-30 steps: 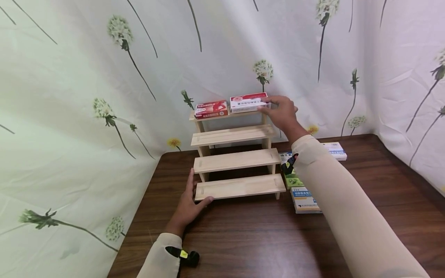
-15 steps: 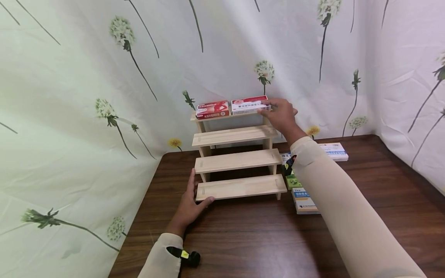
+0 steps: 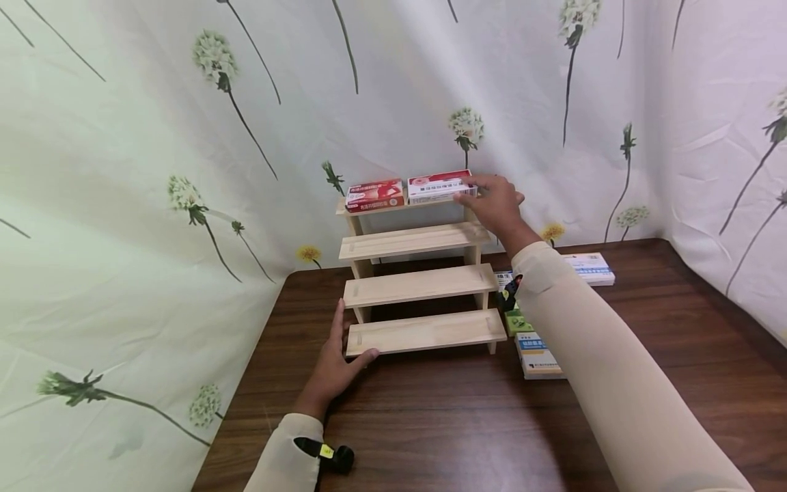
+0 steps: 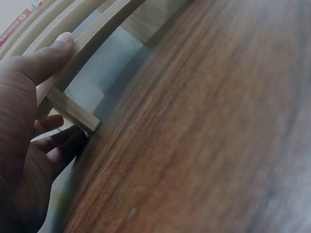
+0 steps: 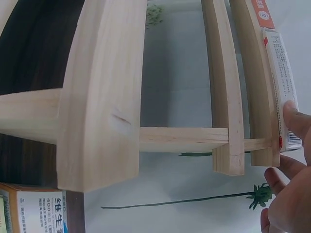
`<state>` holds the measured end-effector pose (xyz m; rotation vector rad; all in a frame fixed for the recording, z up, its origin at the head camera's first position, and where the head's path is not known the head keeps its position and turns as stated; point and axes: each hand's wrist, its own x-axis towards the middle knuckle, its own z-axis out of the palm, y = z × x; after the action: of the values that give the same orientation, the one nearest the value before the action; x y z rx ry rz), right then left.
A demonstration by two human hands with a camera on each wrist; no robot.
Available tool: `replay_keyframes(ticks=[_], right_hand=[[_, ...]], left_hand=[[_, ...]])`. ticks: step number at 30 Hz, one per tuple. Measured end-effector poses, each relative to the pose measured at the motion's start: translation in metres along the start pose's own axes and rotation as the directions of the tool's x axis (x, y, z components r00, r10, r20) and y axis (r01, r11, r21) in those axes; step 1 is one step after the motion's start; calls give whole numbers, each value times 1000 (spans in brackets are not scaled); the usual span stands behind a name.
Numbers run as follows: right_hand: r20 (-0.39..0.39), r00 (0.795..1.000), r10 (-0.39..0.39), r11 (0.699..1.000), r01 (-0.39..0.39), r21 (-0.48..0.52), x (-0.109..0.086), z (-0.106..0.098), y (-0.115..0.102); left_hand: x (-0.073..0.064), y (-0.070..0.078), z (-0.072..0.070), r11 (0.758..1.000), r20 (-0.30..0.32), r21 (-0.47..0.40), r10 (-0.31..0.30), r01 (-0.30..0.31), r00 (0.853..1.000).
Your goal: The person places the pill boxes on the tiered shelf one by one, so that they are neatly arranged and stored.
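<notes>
A stepped wooden rack [image 3: 424,285] with several plank tiers stands on the table. On its top tier lie a red-and-white medicine box [image 3: 375,195] at the left and a white medicine box with a red band [image 3: 439,187] at the right. My right hand [image 3: 496,205] pinches the right end of the white box, which sits on the plank in the right wrist view. My left hand [image 3: 332,372] holds the left end of the lowest tier, thumb over its front edge. In the left wrist view its other fingers [image 4: 48,125] curl by the rack's leg, partly hidden.
Right of the rack, partly under my right sleeve, lie more medicine boxes: a blue-and-white one [image 3: 540,355], a green one [image 3: 518,322] and a white one [image 3: 591,268] farther back. Floral curtains [image 3: 393,102] hang behind and beside the brown table [image 3: 430,424].
The white box has come down slightly and now lies flat on the top tier, my right hand lowering with it. My left hand stays in place on the rack.
</notes>
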<state>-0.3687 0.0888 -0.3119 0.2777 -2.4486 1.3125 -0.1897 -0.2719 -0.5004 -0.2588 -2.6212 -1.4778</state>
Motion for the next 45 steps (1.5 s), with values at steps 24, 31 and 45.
replay_keyframes(ticks=[24,31,45], right_hand=[[1,999,-44,998,44,46,-13,-19,23],[-14,998,-62,993,63,97,-22,-24,31],[-98,995,-35,995,45,94,-38,-40,49]], left_hand=[[0,0,1,1000,-3,-16,22,-22,1000],[-1,3,0,999,9,-51,8,-8,1000],[-1,2,1,999,8,-36,8,-8,1000]])
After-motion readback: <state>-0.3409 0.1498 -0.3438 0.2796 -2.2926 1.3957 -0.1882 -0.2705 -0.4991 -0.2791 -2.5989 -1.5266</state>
